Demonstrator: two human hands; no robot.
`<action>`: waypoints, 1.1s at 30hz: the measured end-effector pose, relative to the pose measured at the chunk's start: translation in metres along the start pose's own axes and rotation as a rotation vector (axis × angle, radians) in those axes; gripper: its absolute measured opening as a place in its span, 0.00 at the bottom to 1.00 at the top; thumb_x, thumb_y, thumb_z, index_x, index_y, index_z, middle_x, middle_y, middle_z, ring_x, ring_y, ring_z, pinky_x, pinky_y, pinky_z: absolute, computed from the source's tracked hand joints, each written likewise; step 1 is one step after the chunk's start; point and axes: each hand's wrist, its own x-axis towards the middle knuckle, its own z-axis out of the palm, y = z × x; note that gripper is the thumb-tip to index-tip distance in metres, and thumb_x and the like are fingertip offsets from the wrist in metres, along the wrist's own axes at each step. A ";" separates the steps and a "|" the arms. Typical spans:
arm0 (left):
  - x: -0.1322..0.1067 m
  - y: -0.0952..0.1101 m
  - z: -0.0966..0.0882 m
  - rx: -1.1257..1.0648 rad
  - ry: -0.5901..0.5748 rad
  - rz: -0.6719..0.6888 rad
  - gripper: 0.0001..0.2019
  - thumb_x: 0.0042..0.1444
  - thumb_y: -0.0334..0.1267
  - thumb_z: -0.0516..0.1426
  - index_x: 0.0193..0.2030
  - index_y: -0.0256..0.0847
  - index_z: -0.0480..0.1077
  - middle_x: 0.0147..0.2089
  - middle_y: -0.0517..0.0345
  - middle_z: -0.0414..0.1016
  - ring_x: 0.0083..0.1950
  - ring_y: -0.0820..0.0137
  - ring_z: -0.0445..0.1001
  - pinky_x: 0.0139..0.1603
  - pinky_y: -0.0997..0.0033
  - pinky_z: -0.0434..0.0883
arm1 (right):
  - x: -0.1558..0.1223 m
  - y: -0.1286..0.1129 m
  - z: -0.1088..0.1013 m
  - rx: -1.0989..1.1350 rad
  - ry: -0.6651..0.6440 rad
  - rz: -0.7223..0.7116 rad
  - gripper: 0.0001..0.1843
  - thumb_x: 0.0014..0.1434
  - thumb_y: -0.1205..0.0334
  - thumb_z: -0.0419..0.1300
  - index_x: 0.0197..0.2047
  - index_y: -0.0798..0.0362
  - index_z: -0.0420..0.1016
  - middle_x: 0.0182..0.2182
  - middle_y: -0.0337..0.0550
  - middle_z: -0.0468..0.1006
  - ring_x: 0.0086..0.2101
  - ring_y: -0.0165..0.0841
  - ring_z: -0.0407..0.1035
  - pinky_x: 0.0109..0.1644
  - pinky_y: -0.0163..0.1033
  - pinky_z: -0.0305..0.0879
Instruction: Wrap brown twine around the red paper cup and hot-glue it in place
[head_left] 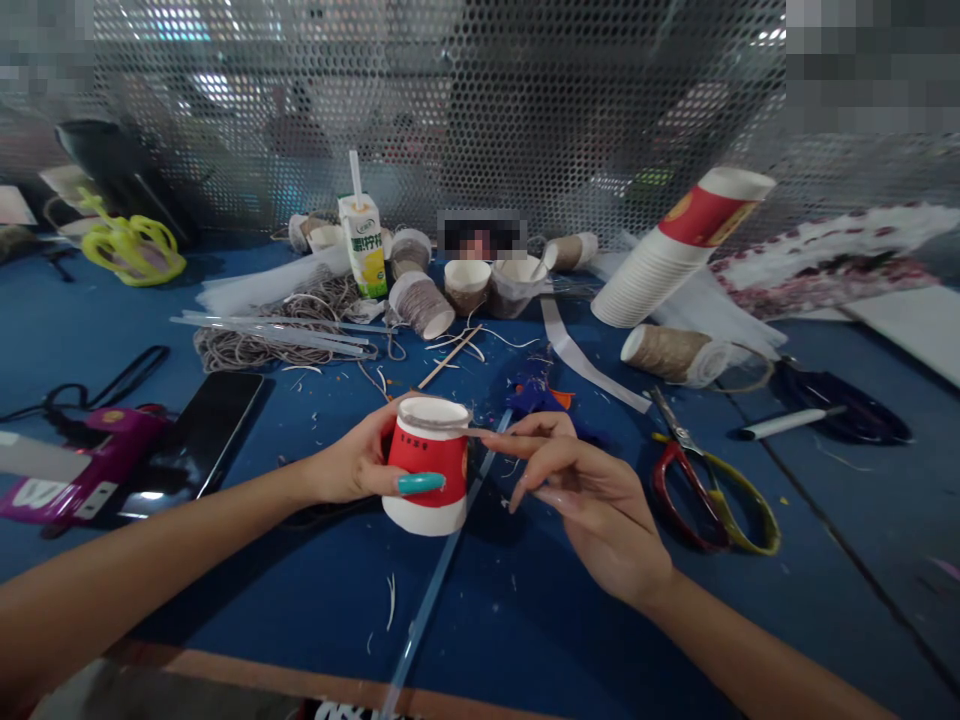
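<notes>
My left hand (375, 455) is wrapped round a red and white paper cup (431, 460), which is held with its narrow end up. A thumbnail with a long turquoise tip lies across the cup's front. Grey-brown cord (435, 424) circles the cup just below its upper end. My right hand (585, 490) is at the cup's right side, index finger stretched to the cord and its other fingers spread apart. Behind the hands lies a blue tool with an orange part (536, 390), partly hidden. A long translucent stick (427, 610) runs under the cup toward the table's front edge.
Scissors (709, 490) lie at the right, near a cord-wrapped cup (664, 355). A stack of paper cups (652, 275) leans at the back. A phone (202, 430) and purple device (112, 460) are at left. Behind stand a drink carton (362, 245) and a cord bundle (247, 345).
</notes>
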 end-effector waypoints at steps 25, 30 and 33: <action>-0.001 -0.001 -0.001 -0.003 -0.026 -0.047 0.30 0.42 0.41 0.69 0.53 0.43 0.65 0.49 0.51 0.75 0.47 0.62 0.75 0.48 0.62 0.72 | -0.003 -0.001 0.002 -0.108 -0.063 -0.049 0.08 0.58 0.66 0.56 0.33 0.45 0.75 0.45 0.37 0.82 0.49 0.40 0.60 0.53 0.49 0.59; -0.001 -0.001 0.001 -0.013 -0.044 -0.032 0.30 0.42 0.39 0.69 0.53 0.44 0.66 0.51 0.51 0.75 0.51 0.61 0.74 0.52 0.60 0.70 | -0.001 -0.004 0.000 -0.033 0.002 -0.173 0.12 0.58 0.68 0.53 0.30 0.46 0.76 0.40 0.37 0.84 0.42 0.40 0.62 0.47 0.48 0.61; -0.001 -0.001 0.002 0.007 -0.023 -0.027 0.30 0.42 0.38 0.69 0.53 0.44 0.65 0.51 0.51 0.74 0.52 0.61 0.73 0.54 0.59 0.69 | 0.000 -0.006 -0.001 -0.086 -0.024 -0.187 0.11 0.57 0.70 0.53 0.32 0.46 0.75 0.41 0.36 0.83 0.43 0.40 0.62 0.47 0.48 0.61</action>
